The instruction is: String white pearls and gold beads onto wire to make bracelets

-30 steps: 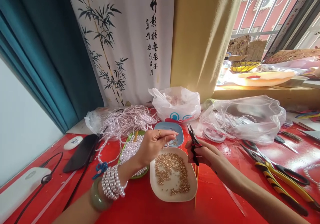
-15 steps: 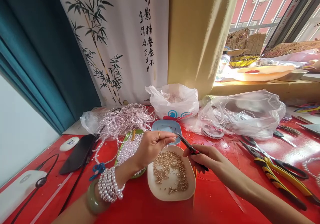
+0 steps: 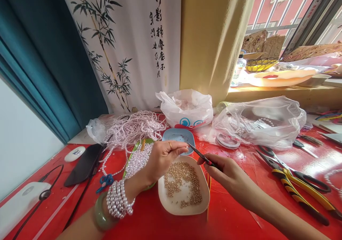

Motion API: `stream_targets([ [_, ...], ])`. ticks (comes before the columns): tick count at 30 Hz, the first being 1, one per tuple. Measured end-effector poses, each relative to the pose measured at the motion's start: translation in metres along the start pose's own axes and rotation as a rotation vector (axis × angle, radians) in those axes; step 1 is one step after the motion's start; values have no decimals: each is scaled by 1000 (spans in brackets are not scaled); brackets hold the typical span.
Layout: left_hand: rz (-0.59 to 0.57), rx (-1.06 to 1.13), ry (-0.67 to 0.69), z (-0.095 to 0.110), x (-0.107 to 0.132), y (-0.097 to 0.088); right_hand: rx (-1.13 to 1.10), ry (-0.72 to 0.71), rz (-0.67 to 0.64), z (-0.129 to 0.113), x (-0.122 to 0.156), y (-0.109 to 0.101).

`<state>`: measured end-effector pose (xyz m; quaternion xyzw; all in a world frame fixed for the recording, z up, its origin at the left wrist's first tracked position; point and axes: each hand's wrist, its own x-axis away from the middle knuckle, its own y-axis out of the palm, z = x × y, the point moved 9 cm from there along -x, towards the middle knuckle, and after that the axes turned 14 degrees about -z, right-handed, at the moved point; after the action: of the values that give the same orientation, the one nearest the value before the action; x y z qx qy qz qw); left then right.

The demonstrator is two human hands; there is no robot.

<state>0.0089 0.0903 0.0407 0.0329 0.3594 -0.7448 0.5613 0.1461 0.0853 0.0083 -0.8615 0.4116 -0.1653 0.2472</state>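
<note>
Thumb and forefinger of my left hand (image 3: pixel 164 158) are pinched together above the cream dish; whatever small thing is between them is too tiny to make out. Pearl strands (image 3: pixel 119 200) and a green bangle (image 3: pixel 102 211) circle that wrist. My right hand (image 3: pixel 224 170) is wrapped round the handles of thin-nosed pliers (image 3: pixel 201 156), whose tips reach the left fingertips. Gold beads (image 3: pixel 195 188) lie in the cream dish (image 3: pixel 184 211) below. Behind my left hand, a green tray (image 3: pixel 127 161) is full of white pearls (image 3: pixel 137 161), and a blue dish (image 3: pixel 184 132) holds small dark bits.
Pearl strands (image 3: pixel 136 126) are heaped at the back left, near a phone (image 3: pixel 82 165) and blue scissors (image 3: pixel 104 182). Plastic bags (image 3: pixel 187 108) stand along the back. Yellow-black cutters (image 3: pixel 301 190) and black-handled scissors (image 3: pixel 307 178) lie at the right on the red table (image 3: pixel 227 218).
The pliers have turned in my right hand, so they look slimmer and closed at the handles. My left hand keeps its pinch in nearly the same spot.
</note>
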Motion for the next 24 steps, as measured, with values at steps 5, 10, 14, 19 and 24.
stream_targets([
  [5,51,31,-17,6,4,1,509,-30,192,-9,9,-5],
  [10,57,136,-188,-3,6,6,874,-58,459,-24,26,-17],
  [14,61,330,-303,-19,7,8,289,-22,192,-10,14,-20],
  [19,68,434,-309,-27,6,9,-654,14,-278,-7,9,20],
  [24,46,475,-300,-27,7,14,-899,9,-336,-11,11,29],
])
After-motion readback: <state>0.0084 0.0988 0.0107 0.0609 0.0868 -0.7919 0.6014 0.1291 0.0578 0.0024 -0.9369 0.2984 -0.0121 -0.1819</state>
